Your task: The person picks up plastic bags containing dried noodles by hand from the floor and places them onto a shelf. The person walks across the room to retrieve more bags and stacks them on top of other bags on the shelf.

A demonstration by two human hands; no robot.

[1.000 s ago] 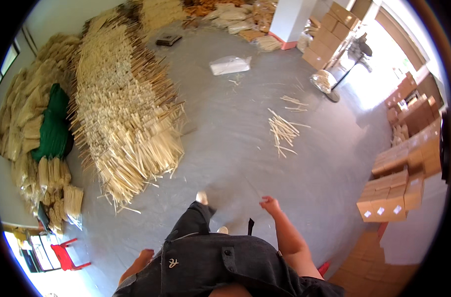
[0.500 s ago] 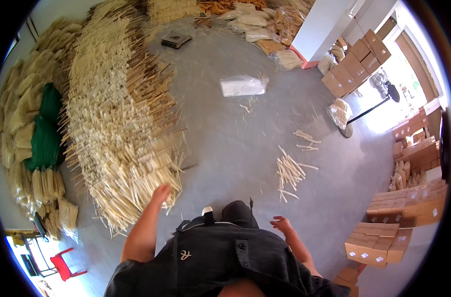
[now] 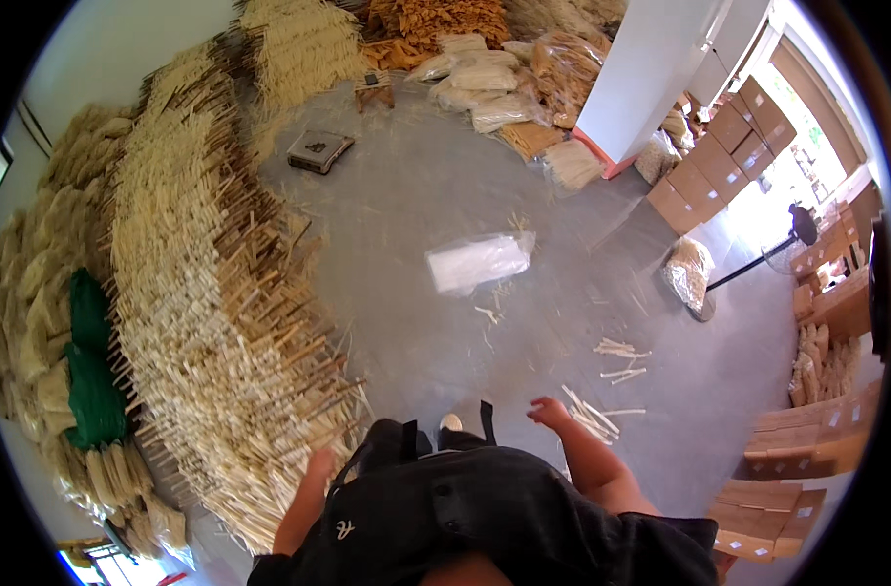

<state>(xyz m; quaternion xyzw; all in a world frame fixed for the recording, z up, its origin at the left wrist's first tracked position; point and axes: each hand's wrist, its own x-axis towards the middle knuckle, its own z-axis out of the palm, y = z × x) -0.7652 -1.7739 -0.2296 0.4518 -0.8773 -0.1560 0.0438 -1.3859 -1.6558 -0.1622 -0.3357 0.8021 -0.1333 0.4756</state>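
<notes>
My left hand [image 3: 316, 471] hangs by the right edge of a long pile of pale and brown sticks [image 3: 240, 322]; its fingers are smeared by motion. My right hand [image 3: 548, 412] is in front of my body on the right, open with its fingers loosely bent and nothing in it. In the picture it lies just left of a few loose pale sticks [image 3: 592, 418] on the grey floor. More such sticks [image 3: 621, 349] lie a little farther off. A white, plastic-wrapped package [image 3: 480, 264] rests on the floor ahead.
Beyond the package are a dark flat box [image 3: 319, 150] and a small wooden stool [image 3: 374, 92]. Bagged bundles [image 3: 485, 83] sit near a white pillar [image 3: 641, 78]. Cardboard boxes [image 3: 724, 151] and a clear filled bag [image 3: 688, 273] stand right. Green sacks [image 3: 96, 391] lean at left.
I have moved forward along the stick pile, so the floor things appear nearer. My right hand has come up and forward; my left hand appears lower in the picture.
</notes>
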